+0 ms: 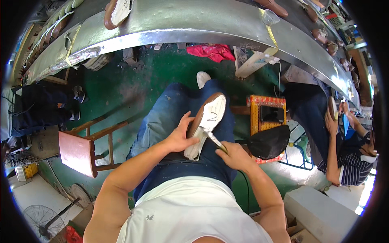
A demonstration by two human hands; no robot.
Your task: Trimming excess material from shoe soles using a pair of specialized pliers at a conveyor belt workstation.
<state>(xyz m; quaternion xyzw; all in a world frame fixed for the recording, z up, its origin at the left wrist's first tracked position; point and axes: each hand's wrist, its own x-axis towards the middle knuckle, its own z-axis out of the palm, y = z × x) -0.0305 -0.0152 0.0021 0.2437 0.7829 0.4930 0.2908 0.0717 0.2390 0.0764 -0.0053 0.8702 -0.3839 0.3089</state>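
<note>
Across my lap lies a brown shoe [211, 113], turned bottom up, with its white underside facing me and a dark handwritten mark on it. My left hand [180, 135] steadies it at the left side, the thumb pressing near the narrower end and the fingers along the brown edge. In my right hand [236, 156] is a slim metal hand tool [214, 139], whose exact kind I cannot make out. Its pale, wider end meets the white underside near the middle, and my fist wraps its dark handle.
A long metal-topped workbench [194, 36] curves ahead, bearing more brown shoes [117, 14] and a clear cup [270, 17]. A wooden stool [79, 153] stands left. At right are a woven seat with a phone [271, 114], a black cushion [268, 141], and a co-worker [348, 158] handling a shoe.
</note>
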